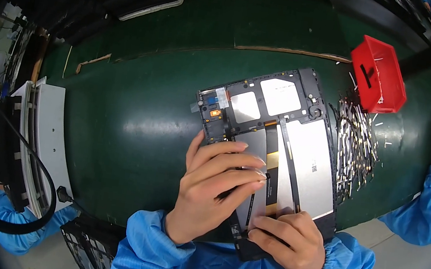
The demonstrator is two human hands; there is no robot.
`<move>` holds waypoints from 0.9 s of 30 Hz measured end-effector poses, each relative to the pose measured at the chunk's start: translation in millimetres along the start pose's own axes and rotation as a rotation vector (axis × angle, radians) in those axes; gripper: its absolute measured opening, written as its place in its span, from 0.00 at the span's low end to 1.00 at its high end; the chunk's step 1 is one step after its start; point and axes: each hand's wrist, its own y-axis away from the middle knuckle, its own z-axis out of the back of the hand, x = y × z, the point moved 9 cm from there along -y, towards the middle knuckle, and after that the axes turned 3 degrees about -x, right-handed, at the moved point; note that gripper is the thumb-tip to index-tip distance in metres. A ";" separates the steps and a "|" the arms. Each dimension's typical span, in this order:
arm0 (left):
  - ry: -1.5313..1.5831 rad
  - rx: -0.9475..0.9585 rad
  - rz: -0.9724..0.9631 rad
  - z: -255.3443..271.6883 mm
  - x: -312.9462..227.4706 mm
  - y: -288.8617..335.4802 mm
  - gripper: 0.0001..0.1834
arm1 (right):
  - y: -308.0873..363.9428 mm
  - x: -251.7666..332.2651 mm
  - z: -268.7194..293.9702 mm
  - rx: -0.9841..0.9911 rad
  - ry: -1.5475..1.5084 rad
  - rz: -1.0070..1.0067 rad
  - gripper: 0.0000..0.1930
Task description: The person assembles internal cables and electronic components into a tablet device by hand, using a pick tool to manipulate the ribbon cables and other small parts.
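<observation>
An opened tablet housing [304, 89], black-framed with silver plates and flat cables inside, lies tilted in front of me. Over its left half is my left hand [216, 182], thumb and forefinger brought together near the middle; whatever they pinch is too small to tell. My right hand [294, 241] rests at the housing's lower part, its thumb and forefinger closed close to the lower end of a thin dark strip [250, 209]. A wide gold-and-black flat cable [271, 179] runs between the hands. Beside it, a long dark ribbon cable [291, 159] crosses the large silver plate [313, 168].
Right of the housing lies a heap of thin strips [355, 147] on the green table [140, 117], below a red bin [382, 81]. White panels [51, 132] stand at the left by a black cable [54, 188]. Another person's blue sleeve [428, 200] shows at right.
</observation>
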 end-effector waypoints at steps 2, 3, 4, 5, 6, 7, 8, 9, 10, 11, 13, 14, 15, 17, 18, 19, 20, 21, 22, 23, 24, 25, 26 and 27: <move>-0.012 0.001 0.006 -0.1 0.1 0.1 0.03 | -1.8 1.7 -0.9 0.016 0.023 0.017 0.11; -0.015 -0.002 0.004 0.7 -1.0 -0.1 0.03 | -1.3 1.8 -1.0 0.014 0.023 0.020 0.11; -0.019 -0.002 0.008 1.2 -1.8 -0.5 0.03 | 0.0 2.1 -1.8 0.016 0.032 0.024 0.10; -0.024 -0.002 0.013 1.4 -1.9 -0.7 0.03 | 0.9 2.3 -2.4 0.018 0.041 0.028 0.09; -0.026 -0.005 0.012 2.2 -1.9 -0.6 0.03 | 0.7 3.2 -2.1 0.017 0.040 0.032 0.09; -0.023 -0.008 0.006 2.7 -1.8 -0.3 0.05 | 0.1 3.2 -1.5 0.014 0.037 0.025 0.08; -0.020 -0.011 0.001 3.1 -1.9 -0.2 0.07 | -0.2 2.9 -1.1 0.012 0.034 0.018 0.08; -0.020 -0.011 0.001 3.3 -2.5 -0.8 0.07 | -0.3 2.7 -1.4 0.012 0.034 0.019 0.08; 0.012 -0.016 0.054 3.9 0.6 -1.6 0.10 | -0.3 1.8 -2.0 0.015 0.031 0.014 0.08; 0.044 -0.019 0.106 3.8 4.8 -1.9 0.13 | -0.2 0.7 -2.7 0.019 0.027 0.008 0.08; 0.077 -0.010 0.080 2.9 7.7 1.0 0.11 | -0.3 1.7 -1.9 0.030 0.043 0.017 0.08; 0.112 0.001 0.055 2.1 9.3 3.8 0.10 | -0.2 2.5 -1.8 0.043 0.059 0.024 0.09; 0.110 -0.001 0.054 4.0 12.7 9.4 0.10 | -1.3 4.2 -0.8 0.042 0.059 0.027 0.09; -0.094 -0.016 -0.200 8.0 -2.3 27.7 0.19 | -2.9 7.8 -0.2 0.066 0.148 0.034 0.08; -0.211 0.048 -0.236 2.5 0.4 39.0 0.27 | -3.6 8.6 0.0 0.065 0.149 0.032 0.08; -0.251 0.051 -0.233 1.7 1.5 46.3 0.29 | -4.5 9.5 -0.7 0.074 0.165 0.034 0.07; -0.280 0.043 -0.251 0.6 0.5 48.7 0.31 | -5.0 10.3 -1.9 0.082 0.182 0.036 0.07; -0.311 0.033 -0.267 -0.9 -0.5 49.3 0.33 | -5.3 10.6 -2.6 0.082 0.182 0.039 0.07; -0.312 0.031 -0.266 -1.4 -1.1 47.7 0.33 | -5.6 9.9 -3.0 0.079 0.170 0.023 0.07; -0.366 0.051 -0.250 -3.4 -0.2 45.3 0.34 | -5.9 9.4 -3.6 0.075 0.158 0.008 0.08; -0.419 0.071 -0.235 -5.7 0.9 42.7 0.36 | -5.6 9.7 -3.3 0.075 0.158 0.012 0.08; -0.421 0.067 -0.235 -5.9 1.5 42.4 0.36 | -4.9 9.1 -3.3 0.078 0.156 0.007 0.08; -0.454 0.043 -0.252 -5.3 1.4 43.8 0.37 | -5.4 8.0 -3.0 0.080 0.154 0.002 0.08; -0.483 0.023 -0.271 -5.5 1.1 45.7 0.38 | -6.1 8.0 -2.1 0.080 0.156 0.001 0.08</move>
